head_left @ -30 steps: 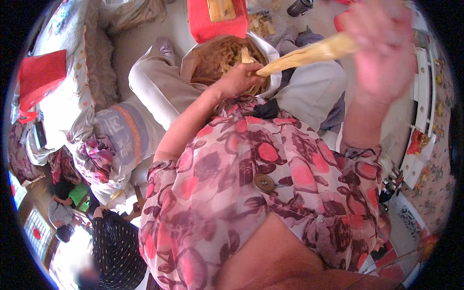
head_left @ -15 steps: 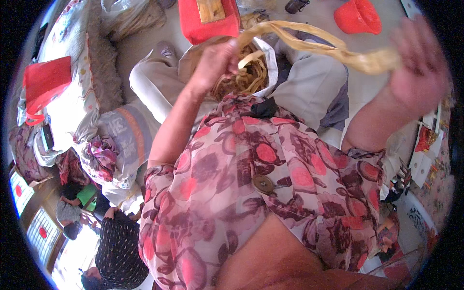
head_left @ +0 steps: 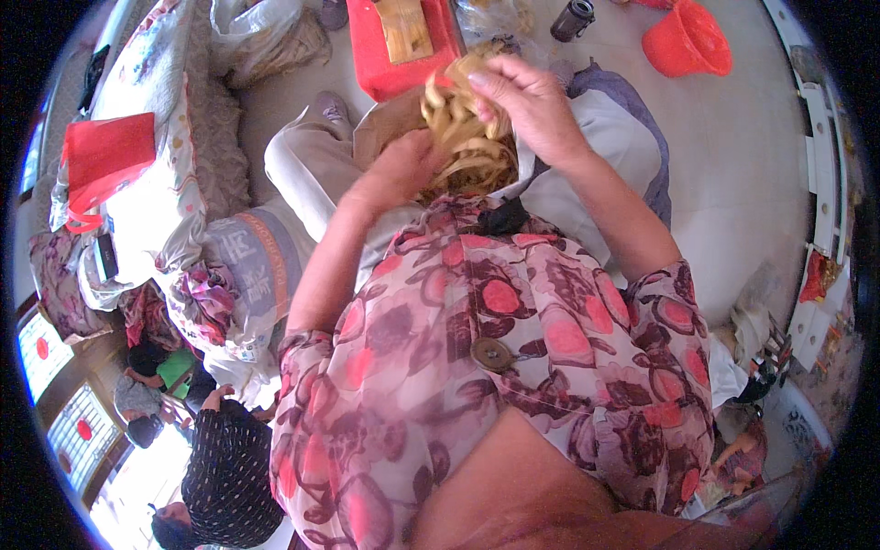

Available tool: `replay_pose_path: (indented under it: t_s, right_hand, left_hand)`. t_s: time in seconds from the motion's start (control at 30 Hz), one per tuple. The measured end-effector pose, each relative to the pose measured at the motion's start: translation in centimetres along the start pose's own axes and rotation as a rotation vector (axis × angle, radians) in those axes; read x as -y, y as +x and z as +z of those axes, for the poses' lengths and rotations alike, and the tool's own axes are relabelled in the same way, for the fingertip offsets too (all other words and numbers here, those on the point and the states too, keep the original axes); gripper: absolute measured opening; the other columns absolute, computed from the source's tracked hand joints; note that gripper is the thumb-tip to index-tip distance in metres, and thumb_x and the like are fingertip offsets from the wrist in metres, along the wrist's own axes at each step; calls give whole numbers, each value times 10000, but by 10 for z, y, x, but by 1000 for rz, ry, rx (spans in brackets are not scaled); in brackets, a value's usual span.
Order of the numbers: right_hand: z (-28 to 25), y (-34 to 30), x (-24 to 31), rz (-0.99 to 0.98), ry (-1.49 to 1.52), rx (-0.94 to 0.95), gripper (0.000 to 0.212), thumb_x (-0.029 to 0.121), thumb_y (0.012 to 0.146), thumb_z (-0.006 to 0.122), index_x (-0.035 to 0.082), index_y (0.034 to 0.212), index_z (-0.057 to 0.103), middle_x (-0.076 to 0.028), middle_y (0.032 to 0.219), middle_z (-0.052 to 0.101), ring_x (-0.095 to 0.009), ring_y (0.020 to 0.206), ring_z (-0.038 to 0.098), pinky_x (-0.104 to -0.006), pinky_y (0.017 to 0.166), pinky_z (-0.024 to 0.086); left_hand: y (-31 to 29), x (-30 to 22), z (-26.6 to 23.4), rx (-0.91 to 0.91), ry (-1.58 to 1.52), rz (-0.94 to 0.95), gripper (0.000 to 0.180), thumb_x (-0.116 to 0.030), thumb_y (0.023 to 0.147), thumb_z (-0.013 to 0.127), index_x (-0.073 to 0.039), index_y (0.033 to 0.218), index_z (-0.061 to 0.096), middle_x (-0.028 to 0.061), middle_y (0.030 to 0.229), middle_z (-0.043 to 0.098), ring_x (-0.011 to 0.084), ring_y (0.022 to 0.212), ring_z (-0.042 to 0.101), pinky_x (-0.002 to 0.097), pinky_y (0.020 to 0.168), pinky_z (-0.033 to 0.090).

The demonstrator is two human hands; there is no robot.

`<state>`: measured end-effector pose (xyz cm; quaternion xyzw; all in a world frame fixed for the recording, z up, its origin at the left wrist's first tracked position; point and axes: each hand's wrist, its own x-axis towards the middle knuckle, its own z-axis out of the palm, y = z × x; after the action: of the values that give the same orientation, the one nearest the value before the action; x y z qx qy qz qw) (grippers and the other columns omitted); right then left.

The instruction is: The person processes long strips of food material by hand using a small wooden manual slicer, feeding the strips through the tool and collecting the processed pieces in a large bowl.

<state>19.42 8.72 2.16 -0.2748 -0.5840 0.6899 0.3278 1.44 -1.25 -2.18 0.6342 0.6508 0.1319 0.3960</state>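
A round woven piece of tan straw (head_left: 467, 160) rests on my lap, over light trousers. My left hand (head_left: 403, 170) grips its left side. Just above the piece, my right hand (head_left: 522, 101) is closed on a loop of flat tan straw strips (head_left: 454, 96) that run down into the weave. Both forearms come out of the short sleeves of a blouse with a red and brown flower pattern. The underside of the woven piece is hidden behind my hands.
A red stool (head_left: 399, 46) with a straw bundle stands ahead on the pale floor, a red bucket (head_left: 687, 41) and a dark bottle (head_left: 573, 18) to its right. Quilts, a red bag (head_left: 105, 160) and a sack lie left. Other people sit at lower left (head_left: 220, 467).
My right hand has come in from the far right, where it held the straw strips stretched out, to just above the woven piece. The left hand stayed on the piece.
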Motion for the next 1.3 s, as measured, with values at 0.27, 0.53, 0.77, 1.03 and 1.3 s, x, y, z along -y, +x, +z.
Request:
replay_pose_path:
  t_s: [0.27, 0.53, 0.77, 1.03, 1.3]
  right_hand:
    - [21, 5, -30, -114, -211, -40, 214, 170, 896, 556, -14, 984, 622, -6, 756, 593, -76, 706, 550, -206, 665, 451]
    - [25, 12, -38, -292, -367, -126, 187, 147, 856, 591, -2, 958, 641, -64, 750, 640, -142, 695, 599, -254, 666, 479]
    - [10, 23, -24, 19, -21, -165, 198, 192, 900, 544, 36, 978, 637, -1, 623, 570, -47, 544, 528, -201, 515, 443]
    - [23, 18, 6, -307, -407, -138, 199, 205, 907, 495, 28, 932, 580, -67, 741, 605, -197, 689, 599, -322, 630, 469]
    - [46, -8, -40, -436, -641, 46, 168, 207, 817, 603, 39, 827, 596, -128, 764, 579, -297, 716, 580, -372, 651, 449]
  left_hand:
    - [12, -29, -7, -112, -1013, 177, 443, -166, 842, 633, -36, 1225, 451, 32, 1058, 568, 117, 911, 560, 249, 764, 473]
    - [16, -14, 5, -224, -1148, 102, 325, -156, 843, 628, -38, 1129, 527, 3, 951, 592, 75, 810, 532, 225, 701, 455]
    - [14, 5, 1, -303, -790, -40, 202, -128, 833, 557, -40, 1010, 598, 64, 913, 622, 166, 793, 571, 275, 733, 452]
    - [13, 27, 16, 47, -645, -137, 353, -354, 890, 488, -42, 1017, 594, 160, 983, 608, 292, 868, 586, 353, 806, 453]
    - [14, 5, 25, 85, -1875, -132, 281, -223, 938, 402, -12, 1088, 511, 123, 1044, 569, 237, 921, 572, 349, 804, 472]
